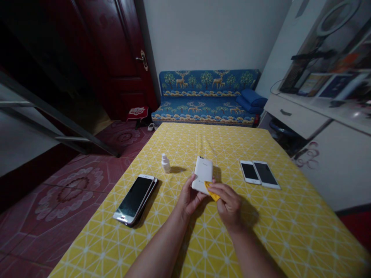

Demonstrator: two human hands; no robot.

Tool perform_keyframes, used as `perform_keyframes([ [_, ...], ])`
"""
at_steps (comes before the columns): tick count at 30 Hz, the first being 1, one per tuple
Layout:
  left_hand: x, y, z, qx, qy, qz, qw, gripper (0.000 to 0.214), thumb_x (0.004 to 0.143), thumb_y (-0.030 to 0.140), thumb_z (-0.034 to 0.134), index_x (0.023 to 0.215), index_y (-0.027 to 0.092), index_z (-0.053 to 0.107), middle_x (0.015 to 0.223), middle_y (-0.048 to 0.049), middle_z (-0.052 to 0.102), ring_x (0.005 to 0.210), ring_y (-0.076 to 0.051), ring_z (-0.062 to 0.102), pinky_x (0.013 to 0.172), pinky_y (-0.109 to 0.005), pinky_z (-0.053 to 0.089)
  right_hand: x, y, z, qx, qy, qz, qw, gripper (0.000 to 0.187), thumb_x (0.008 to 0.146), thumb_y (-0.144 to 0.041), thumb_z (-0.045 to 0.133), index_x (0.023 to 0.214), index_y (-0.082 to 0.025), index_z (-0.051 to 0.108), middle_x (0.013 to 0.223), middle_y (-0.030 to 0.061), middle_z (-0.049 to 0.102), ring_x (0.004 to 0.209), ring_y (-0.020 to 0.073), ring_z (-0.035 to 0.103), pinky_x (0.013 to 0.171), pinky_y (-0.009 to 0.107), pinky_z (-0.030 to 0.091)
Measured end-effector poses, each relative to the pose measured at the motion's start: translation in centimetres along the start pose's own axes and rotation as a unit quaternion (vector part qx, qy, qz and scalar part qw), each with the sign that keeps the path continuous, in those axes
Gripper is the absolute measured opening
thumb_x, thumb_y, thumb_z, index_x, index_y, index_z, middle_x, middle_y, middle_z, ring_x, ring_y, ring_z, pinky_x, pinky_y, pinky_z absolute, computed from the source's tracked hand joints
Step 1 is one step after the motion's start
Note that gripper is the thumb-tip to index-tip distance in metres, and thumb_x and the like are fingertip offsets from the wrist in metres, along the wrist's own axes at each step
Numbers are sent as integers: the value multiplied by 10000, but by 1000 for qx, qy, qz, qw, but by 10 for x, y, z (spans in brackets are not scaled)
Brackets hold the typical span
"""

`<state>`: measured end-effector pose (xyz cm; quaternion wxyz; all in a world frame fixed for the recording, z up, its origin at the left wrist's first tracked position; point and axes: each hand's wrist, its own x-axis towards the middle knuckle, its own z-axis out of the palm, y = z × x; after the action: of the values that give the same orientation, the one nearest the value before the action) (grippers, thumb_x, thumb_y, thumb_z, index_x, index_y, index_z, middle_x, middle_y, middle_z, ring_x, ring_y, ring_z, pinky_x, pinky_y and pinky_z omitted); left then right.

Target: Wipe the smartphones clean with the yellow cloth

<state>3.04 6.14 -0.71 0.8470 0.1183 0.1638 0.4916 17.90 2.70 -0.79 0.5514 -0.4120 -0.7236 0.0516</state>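
Note:
A white smartphone (203,170), its back facing up, is held above the table by my left hand (189,197). My left fingers wrap round its lower end from the left side and beneath. In my right hand (230,202) is a yellow cloth (213,192), pinched between fingers and thumb and pressed on the lower right corner of the phone's back. A small white spray bottle (166,164) stands upright to the left of the phone.
Stacked phones (136,199) lie at the left, a white-framed one on top. Two white phones (250,172) lie side by side at the right. A yellow patterned tablecloth (208,247) covers the table. Beyond it are a blue sofa (199,102) and a white cabinet (301,116).

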Motion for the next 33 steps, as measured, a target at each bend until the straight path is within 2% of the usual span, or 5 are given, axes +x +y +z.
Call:
perform_keyframes([
  [4, 0, 1, 0, -7, 20, -6, 1000, 541, 936, 325, 466, 1357, -12, 421, 1102, -229, 686, 1017, -281, 674, 819, -369, 562, -1, 2, -1, -43, 25, 23, 999, 478, 772, 40, 402, 984, -232, 733, 982, 49, 719, 975, 196, 669, 838, 366, 561],
  [11, -1, -1, 6, 20, 30, 2, 999, 500, 880, 277, 553, 1314, 42, 481, 975, -169, 705, 850, -220, 697, 673, -258, 561, 4, -13, 5, -14, -30, -64, 997, 419, 830, 22, 441, 984, -233, 735, 973, 39, 735, 878, 171, 651, 820, 350, 557],
  [16, -1, -4, 3, 65, 27, 21, 997, 505, 837, 268, 613, 1317, 135, 528, 953, -91, 696, 716, -163, 653, 621, -265, 545, 2, -1, 4, -59, -7, -6, 998, 457, 859, 15, 412, 1030, -261, 734, 1041, 45, 714, 951, 176, 641, 823, 343, 555],
  [25, -6, -5, 9, 133, -83, -27, 987, 543, 809, 248, 595, 1339, 143, 534, 1178, -179, 637, 969, -309, 644, 774, -465, 548, 5, 18, -6, -151, 82, 44, 984, 563, 828, 38, 368, 1184, -260, 687, 1201, 61, 673, 1123, 195, 621, 957, 372, 524],
  [33, -6, -7, 9, 132, -96, -35, 986, 533, 809, 227, 590, 1336, 163, 543, 1218, -169, 628, 975, -306, 644, 771, -446, 540, 5, 24, -6, -182, 98, 55, 977, 521, 879, -4, 376, 1260, -245, 636, 1287, 73, 643, 1183, 209, 600, 963, 393, 522],
])
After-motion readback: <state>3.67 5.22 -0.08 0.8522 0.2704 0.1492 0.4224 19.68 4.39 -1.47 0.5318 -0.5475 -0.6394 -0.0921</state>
